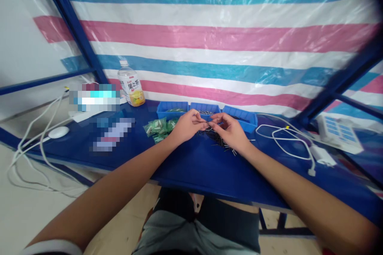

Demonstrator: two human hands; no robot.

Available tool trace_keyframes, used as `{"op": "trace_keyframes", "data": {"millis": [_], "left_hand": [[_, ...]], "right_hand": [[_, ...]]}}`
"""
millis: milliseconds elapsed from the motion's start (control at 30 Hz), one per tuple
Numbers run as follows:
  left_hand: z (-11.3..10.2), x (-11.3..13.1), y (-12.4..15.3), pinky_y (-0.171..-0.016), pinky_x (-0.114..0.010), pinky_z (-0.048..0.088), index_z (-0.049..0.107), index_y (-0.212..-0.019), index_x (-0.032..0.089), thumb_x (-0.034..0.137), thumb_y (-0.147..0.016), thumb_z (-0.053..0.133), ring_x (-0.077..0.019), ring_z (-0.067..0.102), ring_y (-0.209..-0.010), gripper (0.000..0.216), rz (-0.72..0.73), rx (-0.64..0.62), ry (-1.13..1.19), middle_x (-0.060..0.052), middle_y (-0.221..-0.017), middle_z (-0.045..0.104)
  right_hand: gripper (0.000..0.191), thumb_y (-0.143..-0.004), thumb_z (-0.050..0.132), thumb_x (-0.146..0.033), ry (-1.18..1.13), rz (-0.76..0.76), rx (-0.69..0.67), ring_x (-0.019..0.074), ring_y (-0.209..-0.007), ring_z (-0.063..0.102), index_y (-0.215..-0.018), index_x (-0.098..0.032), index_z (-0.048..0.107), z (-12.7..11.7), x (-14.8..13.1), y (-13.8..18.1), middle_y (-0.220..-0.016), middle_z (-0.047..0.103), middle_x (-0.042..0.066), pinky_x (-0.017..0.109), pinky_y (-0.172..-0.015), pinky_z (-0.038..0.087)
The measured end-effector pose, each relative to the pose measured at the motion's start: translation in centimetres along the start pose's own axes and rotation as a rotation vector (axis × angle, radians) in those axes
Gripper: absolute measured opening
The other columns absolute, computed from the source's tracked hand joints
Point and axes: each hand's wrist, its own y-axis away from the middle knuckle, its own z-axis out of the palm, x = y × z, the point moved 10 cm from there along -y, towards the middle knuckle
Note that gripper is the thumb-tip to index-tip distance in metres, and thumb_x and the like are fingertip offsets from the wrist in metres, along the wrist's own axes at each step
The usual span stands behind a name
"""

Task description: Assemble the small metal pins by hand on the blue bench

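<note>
- Left hand (189, 125) and right hand (229, 129): fingertips together in a pinch, nearly meeting, apparently clamped on a small thin piece (208, 125); too small to make out fully.
- Step in hand looks like fine two-handed fingertip work on that piece; next move likely calls for a steady pinch and small finger turns.
- Held piece: over the table's far half, in front of the bins; direction and long axis can't be told.
- Loose pile of thin black stick-like pieces (221, 142): on the table under/beside the right hand; long axes mixed, some ends toward the near edge, one toward the right edge.
- Green-tinted clear plastic bags (156, 127): left of the left hand.
- Three blue plastic open bins (247, 126): in a row along the far edge of the blue flat-topped table (203, 171).
</note>
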Motion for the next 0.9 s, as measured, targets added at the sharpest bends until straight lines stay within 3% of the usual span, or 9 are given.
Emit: {"op": "trace_keyframes", "data": {"millis": [133, 233, 467, 733, 900], "left_hand": [[0.1, 0.6, 0.3, -0.080, -0.034, 0.060, 0.050, -0.094, 0.020, 0.022, -0.079, 0.083, -0.0211, 0.078, -0.086, 0.037, 0.026, 0.004, -0.155, -0.006, -0.095, 0.079], [-0.4, 1.3, 0.3, -0.088, -0.037, 0.059, 0.051, -0.095, 0.020, 0.019, -0.079, 0.083, -0.0217, 0.078, -0.093, 0.035, 0.065, 0.048, -0.151, -0.008, -0.101, 0.080], [-0.2, 2.3, 0.3, -0.098, -0.041, 0.058, 0.059, -0.105, 0.018, 0.020, -0.085, 0.079, -0.0209, 0.077, -0.100, 0.029, 0.129, 0.027, -0.098, -0.011, -0.107, 0.079], [0.5, 3.1, 0.5, -0.092, -0.038, 0.060, 0.065, -0.117, 0.017, 0.024, -0.086, 0.079, -0.0210, 0.075, -0.099, 0.035, 0.173, 0.010, -0.165, -0.012, -0.110, 0.078], [0.5, 3.1, 0.6, -0.090, -0.036, 0.061, 0.070, -0.124, 0.018, 0.037, -0.088, 0.079, -0.0226, 0.075, -0.103, 0.041, 0.171, 0.012, -0.239, -0.012, -0.117, 0.077]], "right_hand": [[0.026, -0.094, 0.071, -0.045, 0.077, -0.046, -0.032, 0.0212, -0.086, 0.071, -0.107, -0.023, 0.077, 0.2, -0.4, 0.0, -0.096, 0.076, 0.006, 0.034, -0.075, 0.055], [0.021, -0.095, 0.070, -0.042, 0.150, -0.060, -0.034, 0.0212, -0.085, 0.071, -0.098, -0.024, 0.079, 0.3, -0.7, 0.1, -0.095, 0.077, 0.005, 0.035, -0.074, 0.055], [0.019, -0.092, 0.072, -0.039, 0.122, 0.012, -0.044, 0.0214, -0.084, 0.074, -0.100, -0.022, 0.076, 0.5, 0.5, 0.1, -0.094, 0.079, 0.005, 0.034, -0.075, 0.056], [0.017, -0.092, 0.071, -0.038, 0.180, -0.015, -0.096, 0.0211, -0.079, 0.072, -0.099, -0.023, 0.078, 0.9, -0.1, 0.3, -0.093, 0.080, 0.004, 0.034, -0.074, 0.054], [0.026, -0.098, 0.064, -0.045, 0.086, 0.005, -0.109, 0.0222, -0.085, 0.070, -0.101, -0.022, 0.076, 1.1, 0.0, 0.2, -0.097, 0.078, 0.004, 0.035, -0.080, 0.053]]}}
